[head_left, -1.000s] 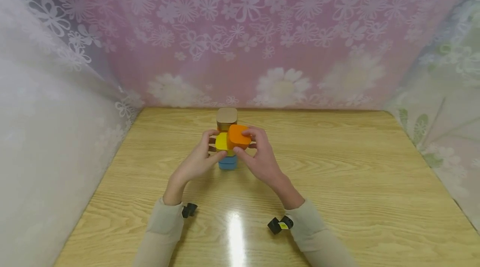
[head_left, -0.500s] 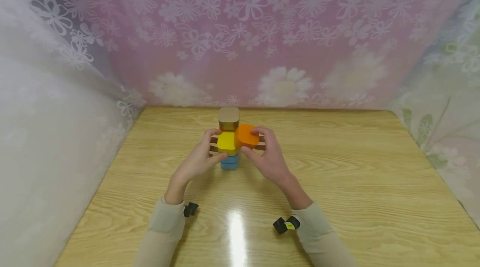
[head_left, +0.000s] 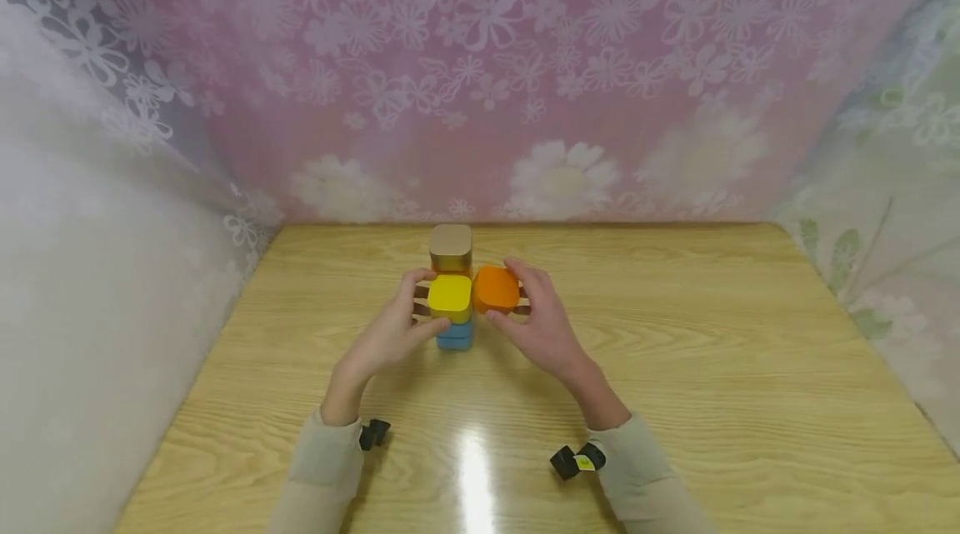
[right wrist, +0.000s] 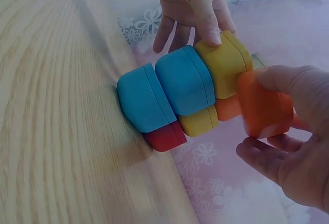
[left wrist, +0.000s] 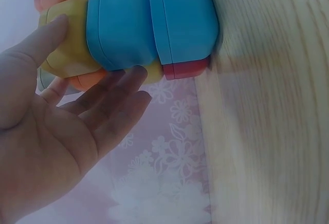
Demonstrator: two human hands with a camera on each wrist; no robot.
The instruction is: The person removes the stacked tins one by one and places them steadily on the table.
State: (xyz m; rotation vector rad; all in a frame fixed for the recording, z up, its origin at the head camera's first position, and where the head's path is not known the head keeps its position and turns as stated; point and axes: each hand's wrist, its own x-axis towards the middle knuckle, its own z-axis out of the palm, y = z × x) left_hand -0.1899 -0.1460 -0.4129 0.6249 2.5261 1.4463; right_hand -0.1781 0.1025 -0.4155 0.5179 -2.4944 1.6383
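In the head view, a yellow rounded box [head_left: 450, 294] tops the front stack, above an upper blue box [right wrist: 185, 80] and a lower blue box [right wrist: 145, 98]. My left hand [head_left: 386, 332] steadies it between thumb and index finger, the other fingers spread along the stack's side. Just right of it, my right hand [head_left: 542, 324] grips an orange box [head_left: 496, 288], thumb on one side and fingers on the other. In the right wrist view this orange box [right wrist: 263, 103] overlaps the yellow box's upper edge.
Close behind stands a second stack: red box [right wrist: 165, 137], another yellow box [right wrist: 199, 121], another orange box [right wrist: 227, 108] and a beige-gold box [head_left: 451, 241] on top. The wooden table [head_left: 712, 367] ends at a pink floral curtain [head_left: 480, 101] behind it.
My right hand has moved the orange box rightward, from overlapping the front yellow box to beside it. My left hand keeps its hold on the yellow box.
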